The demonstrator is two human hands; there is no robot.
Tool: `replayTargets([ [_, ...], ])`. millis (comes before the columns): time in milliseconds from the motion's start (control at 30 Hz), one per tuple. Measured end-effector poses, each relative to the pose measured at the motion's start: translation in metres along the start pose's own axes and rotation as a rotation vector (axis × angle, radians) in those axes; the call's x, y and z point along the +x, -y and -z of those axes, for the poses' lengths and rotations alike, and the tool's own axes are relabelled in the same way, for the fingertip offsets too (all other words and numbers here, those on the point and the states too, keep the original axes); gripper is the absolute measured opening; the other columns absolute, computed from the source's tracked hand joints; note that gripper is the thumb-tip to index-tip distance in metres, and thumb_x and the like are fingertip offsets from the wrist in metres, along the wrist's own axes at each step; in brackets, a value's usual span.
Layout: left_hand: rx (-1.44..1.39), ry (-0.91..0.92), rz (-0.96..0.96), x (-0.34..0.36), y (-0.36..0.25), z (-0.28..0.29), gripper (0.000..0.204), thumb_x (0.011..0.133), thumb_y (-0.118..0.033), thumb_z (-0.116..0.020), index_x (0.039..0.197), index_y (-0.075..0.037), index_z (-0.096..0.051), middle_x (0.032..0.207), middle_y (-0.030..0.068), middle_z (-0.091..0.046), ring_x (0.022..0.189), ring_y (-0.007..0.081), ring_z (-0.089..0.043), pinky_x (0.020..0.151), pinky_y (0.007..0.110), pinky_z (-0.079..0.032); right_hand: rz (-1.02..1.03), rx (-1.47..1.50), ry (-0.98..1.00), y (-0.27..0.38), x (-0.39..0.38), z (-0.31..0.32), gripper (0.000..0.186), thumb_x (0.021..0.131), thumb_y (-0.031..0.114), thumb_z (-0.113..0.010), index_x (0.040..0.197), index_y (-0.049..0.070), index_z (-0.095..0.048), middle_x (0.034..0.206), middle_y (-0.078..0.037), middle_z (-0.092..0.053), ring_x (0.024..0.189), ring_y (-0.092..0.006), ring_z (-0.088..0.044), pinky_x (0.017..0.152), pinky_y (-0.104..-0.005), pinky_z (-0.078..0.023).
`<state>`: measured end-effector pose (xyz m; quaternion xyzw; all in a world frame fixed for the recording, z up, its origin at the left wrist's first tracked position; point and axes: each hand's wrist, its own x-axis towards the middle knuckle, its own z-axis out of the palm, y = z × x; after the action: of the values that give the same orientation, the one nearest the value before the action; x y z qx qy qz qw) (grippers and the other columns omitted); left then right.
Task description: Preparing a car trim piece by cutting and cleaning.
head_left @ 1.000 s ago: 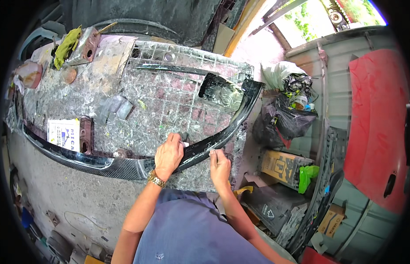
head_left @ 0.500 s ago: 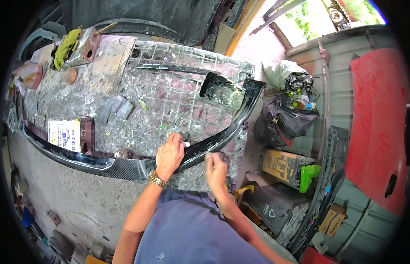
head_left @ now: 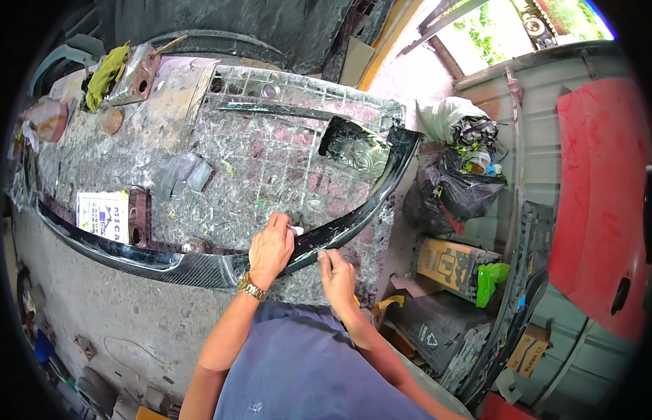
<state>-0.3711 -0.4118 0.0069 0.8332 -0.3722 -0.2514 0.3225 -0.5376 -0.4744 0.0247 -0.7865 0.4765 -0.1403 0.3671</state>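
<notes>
A long curved black trim piece (head_left: 354, 217), with carbon weave on its near section, lies along the front of a scuffed, stained work table (head_left: 242, 175). My left hand (head_left: 270, 248), with a watch at the wrist, lies over the trim with fingers curled; a small white item (head_left: 295, 229) shows beside them, mostly hidden. My right hand (head_left: 336, 276) is pinched at the trim's near edge, right of the left hand; whatever is between its fingertips is too small to make out. Pale streaks mark the trim near both hands.
Behind lie a narrow black strip (head_left: 270, 108), a tray (head_left: 354, 147), a printed white pad (head_left: 102, 213), a metal block (head_left: 130, 73) and a green cloth (head_left: 105, 77). At right are bin bags (head_left: 452, 189), boxes (head_left: 445, 262) and a red panel (head_left: 599, 203) against the wall.
My right hand has moved left and slightly toward me along the trim's edge. My left hand has barely shifted, and the trim lies almost as before.
</notes>
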Motion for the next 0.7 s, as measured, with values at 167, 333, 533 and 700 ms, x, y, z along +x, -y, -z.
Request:
replayTargets([
  [167, -0.108, -0.102, -0.003, 0.0, 0.005, 0.002, 0.017, 0.095, -0.011, -0.054, 0.11, -0.003, -0.057, 0.104, 0.0181, -0.059, 0.09, 0.0389, -0.064, 0.077, 0.048, -0.052, -0.083, 0.115, 0.176, -0.004, 0.002, 0.017, 0.02, 0.101, 0.022, -0.063, 0.093, 0.004, -0.065, 0.06, -0.017, -0.055, 0.051, -0.0352, -0.053, 0.052, -0.04, -0.042],
  [333, -0.355, -0.233, -0.12, -0.006, 0.01, 0.024, 0.023, 0.094, -0.003, -0.06, 0.117, 0.0, -0.059, 0.112, 0.0161, -0.057, 0.098, 0.0335, -0.059, 0.086, 0.039, -0.048, -0.243, 0.272, 0.084, -0.028, -0.001, 0.062, 0.021, 0.101, 0.019, -0.062, 0.09, 0.001, -0.064, 0.061, 0.001, -0.049, 0.058, -0.0058, -0.043, 0.052, -0.0297, -0.038],
  [533, 0.005, 0.186, -0.501, -0.05, 0.03, 0.064, 0.041, 0.081, 0.003, -0.067, 0.121, -0.003, -0.061, 0.129, 0.0152, -0.057, 0.119, 0.0331, -0.056, 0.1, 0.042, -0.048, -0.308, 0.205, -0.1, -0.058, -0.032, 0.102, 0.018, 0.1, 0.016, -0.062, 0.091, 0.001, -0.064, 0.062, 0.001, -0.048, 0.058, -0.007, -0.043, 0.053, -0.0288, -0.038],
  [700, 0.247, 0.462, -0.84, -0.032, 0.026, 0.065, 0.05, 0.079, -0.002, -0.065, 0.129, -0.004, -0.061, 0.134, 0.0129, -0.056, 0.128, 0.0312, -0.053, 0.104, 0.043, -0.047, -0.546, 0.403, -0.169, -0.062, -0.053, 0.116, 0.019, 0.101, 0.018, -0.06, 0.09, 0.004, -0.065, 0.066, 0.004, -0.052, 0.057, -0.0039, -0.045, 0.051, -0.025, -0.036],
])
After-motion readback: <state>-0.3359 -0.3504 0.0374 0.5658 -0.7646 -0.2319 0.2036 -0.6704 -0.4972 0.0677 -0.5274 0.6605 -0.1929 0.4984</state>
